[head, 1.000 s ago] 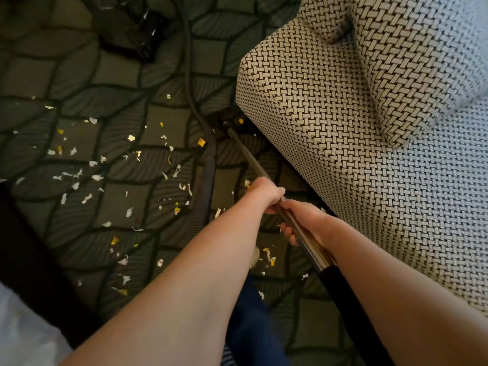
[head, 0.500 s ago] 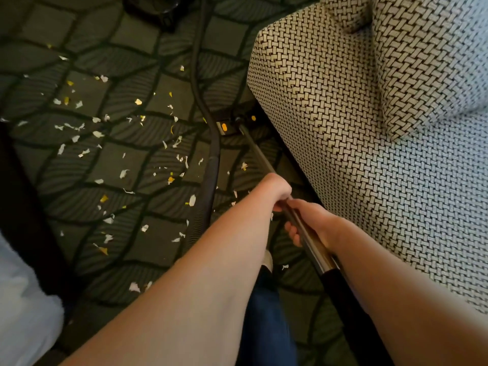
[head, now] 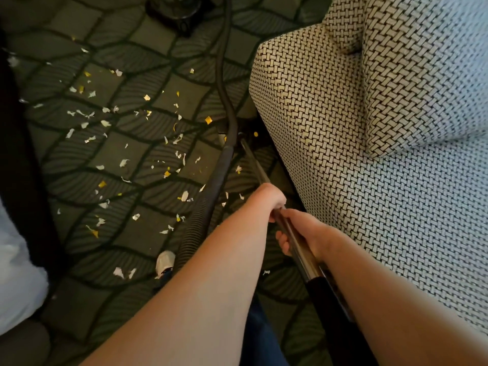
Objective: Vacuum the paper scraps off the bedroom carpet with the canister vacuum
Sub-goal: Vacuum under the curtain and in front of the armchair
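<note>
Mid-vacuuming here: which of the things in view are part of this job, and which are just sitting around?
Part of the job: paper scraps on the carpet; metal wand, gripped by left hand and right hand; hose; canister at the top edge.
Just lying about: woven chair on the right; white bedding on the left; shoe by the hose.

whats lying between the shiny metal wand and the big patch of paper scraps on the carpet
In the head view, the dark ribbed vacuum hose lies between the metal wand and the paper scraps.
</note>
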Demonstrator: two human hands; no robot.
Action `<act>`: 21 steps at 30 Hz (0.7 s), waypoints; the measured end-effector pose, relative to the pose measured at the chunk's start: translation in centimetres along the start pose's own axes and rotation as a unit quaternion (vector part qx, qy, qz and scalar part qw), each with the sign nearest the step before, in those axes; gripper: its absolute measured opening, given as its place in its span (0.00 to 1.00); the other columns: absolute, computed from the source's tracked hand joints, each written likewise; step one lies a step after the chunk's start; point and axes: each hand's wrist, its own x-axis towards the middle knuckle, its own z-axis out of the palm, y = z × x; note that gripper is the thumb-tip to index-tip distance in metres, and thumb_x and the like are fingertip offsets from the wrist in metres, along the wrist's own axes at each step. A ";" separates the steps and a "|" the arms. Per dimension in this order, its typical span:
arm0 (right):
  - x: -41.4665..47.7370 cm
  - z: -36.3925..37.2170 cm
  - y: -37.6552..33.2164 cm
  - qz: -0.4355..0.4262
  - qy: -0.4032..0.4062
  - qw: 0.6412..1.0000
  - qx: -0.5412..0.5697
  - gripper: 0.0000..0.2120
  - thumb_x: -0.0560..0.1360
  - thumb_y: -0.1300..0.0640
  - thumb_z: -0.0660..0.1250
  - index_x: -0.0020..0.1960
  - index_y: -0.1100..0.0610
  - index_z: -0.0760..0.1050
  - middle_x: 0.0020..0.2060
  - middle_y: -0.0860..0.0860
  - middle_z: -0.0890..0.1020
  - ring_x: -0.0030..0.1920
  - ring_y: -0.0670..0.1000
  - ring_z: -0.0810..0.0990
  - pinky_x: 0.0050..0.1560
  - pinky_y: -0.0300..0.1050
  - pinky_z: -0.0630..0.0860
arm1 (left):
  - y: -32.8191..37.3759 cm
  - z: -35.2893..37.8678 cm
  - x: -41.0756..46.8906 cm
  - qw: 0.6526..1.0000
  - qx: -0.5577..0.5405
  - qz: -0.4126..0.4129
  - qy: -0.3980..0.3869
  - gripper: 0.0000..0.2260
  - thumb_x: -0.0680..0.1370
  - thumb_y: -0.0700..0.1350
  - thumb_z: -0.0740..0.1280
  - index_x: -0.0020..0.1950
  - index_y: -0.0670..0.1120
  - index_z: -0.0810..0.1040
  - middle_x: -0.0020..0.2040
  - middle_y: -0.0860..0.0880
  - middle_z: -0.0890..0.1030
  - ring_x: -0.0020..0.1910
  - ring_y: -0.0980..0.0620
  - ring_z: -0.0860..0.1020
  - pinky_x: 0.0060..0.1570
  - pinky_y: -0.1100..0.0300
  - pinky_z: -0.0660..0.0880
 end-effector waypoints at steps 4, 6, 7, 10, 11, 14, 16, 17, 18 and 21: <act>-0.9 1.0 -2.7 -0.013 -0.013 1.000 -0.011 0.20 0.81 0.46 0.62 0.59 0.62 0.77 0.32 0.55 0.77 0.26 0.48 0.74 0.24 0.40 0.75 | 1.4 -2.1 -1.6 1.000 -0.002 0.024 0.017 0.09 0.79 0.48 0.64 0.52 0.42 0.70 0.40 0.45 0.77 0.39 0.49 0.80 0.36 0.57 0.78; -1.4 1.9 -4.0 -0.026 -0.019 0.999 -0.031 0.17 0.81 0.47 0.61 0.55 0.62 0.77 0.32 0.56 0.77 0.27 0.49 0.75 0.24 0.40 0.75 | 1.8 -3.4 -2.4 0.999 -0.020 0.027 0.015 0.09 0.80 0.49 0.63 0.53 0.43 0.71 0.42 0.45 0.78 0.39 0.49 0.81 0.37 0.55 0.79; -1.7 2.4 -4.6 -0.031 -0.019 0.998 -0.044 0.15 0.81 0.49 0.61 0.54 0.62 0.76 0.32 0.56 0.77 0.28 0.50 0.75 0.24 0.40 0.75 | 1.9 -4.0 -2.8 0.999 -0.030 0.022 0.005 0.09 0.79 0.48 0.63 0.52 0.43 0.72 0.44 0.44 0.80 0.43 0.48 0.82 0.44 0.54 0.81; -2.4 4.2 -5.5 -0.042 -0.021 0.996 -0.070 0.10 0.80 0.54 0.63 0.50 0.62 0.74 0.30 0.55 0.76 0.29 0.50 0.75 0.29 0.41 0.75 | 2.0 -6.7 -4.3 0.999 -0.032 0.008 -0.038 0.07 0.80 0.43 0.61 0.48 0.40 0.75 0.47 0.43 0.80 0.50 0.47 0.81 0.57 0.54 0.78; -2.6 4.8 -5.5 -0.045 -0.020 0.996 -0.073 0.08 0.80 0.56 0.63 0.51 0.61 0.74 0.30 0.55 0.77 0.28 0.50 0.75 0.29 0.41 0.75 | 1.9 -7.7 -4.8 0.998 -0.038 0.004 -0.051 0.08 0.80 0.42 0.60 0.47 0.40 0.75 0.47 0.43 0.79 0.52 0.47 0.81 0.58 0.53 0.78; -2.3 6.9 -5.6 -0.048 -0.011 0.998 -0.051 0.06 0.79 0.59 0.65 0.54 0.61 0.75 0.34 0.55 0.78 0.27 0.48 0.75 0.26 0.40 0.77 | 1.4 -10.5 -6.3 0.995 -0.042 -0.018 -0.089 0.10 0.82 0.44 0.58 0.54 0.40 0.75 0.51 0.44 0.79 0.55 0.47 0.81 0.57 0.53 0.78; -2.1 8.5 -5.8 -0.052 -0.005 0.998 -0.044 0.06 0.79 0.59 0.65 0.54 0.61 0.76 0.39 0.56 0.79 0.25 0.49 0.76 0.25 0.40 0.76 | 0.8 -12.2 -6.8 0.993 -0.038 -0.031 -0.107 0.14 0.83 0.45 0.55 0.61 0.39 0.74 0.55 0.43 0.80 0.56 0.46 0.80 0.58 0.52 0.77; -2.1 9.5 -5.8 -0.059 0.003 0.997 -0.048 0.06 0.80 0.59 0.64 0.53 0.61 0.76 0.41 0.57 0.79 0.26 0.49 0.76 0.25 0.40 0.75 | 0.3 -13.1 -6.8 0.992 -0.035 -0.035 -0.115 0.16 0.83 0.46 0.54 0.63 0.39 0.73 0.57 0.43 0.80 0.57 0.46 0.80 0.59 0.51 0.77; -2.0 10.6 -5.9 -0.068 0.013 0.996 -0.054 0.06 0.80 0.59 0.64 0.53 0.61 0.76 0.41 0.57 0.80 0.27 0.50 0.77 0.24 0.40 0.74 | -0.1 -14.2 -7.1 0.992 -0.026 -0.039 -0.121 0.16 0.83 0.47 0.53 0.65 0.40 0.72 0.58 0.44 0.79 0.58 0.46 0.79 0.60 0.50 0.76; -2.0 14.2 -6.1 -0.093 0.033 0.995 -0.032 0.08 0.81 0.60 0.61 0.56 0.62 0.76 0.48 0.59 0.83 0.40 0.53 0.82 0.23 0.40 0.73 | -1.1 -17.6 -7.9 0.987 0.017 -0.039 -0.153 0.16 0.83 0.46 0.54 0.67 0.41 0.72 0.61 0.46 0.78 0.56 0.48 0.78 0.63 0.50 0.73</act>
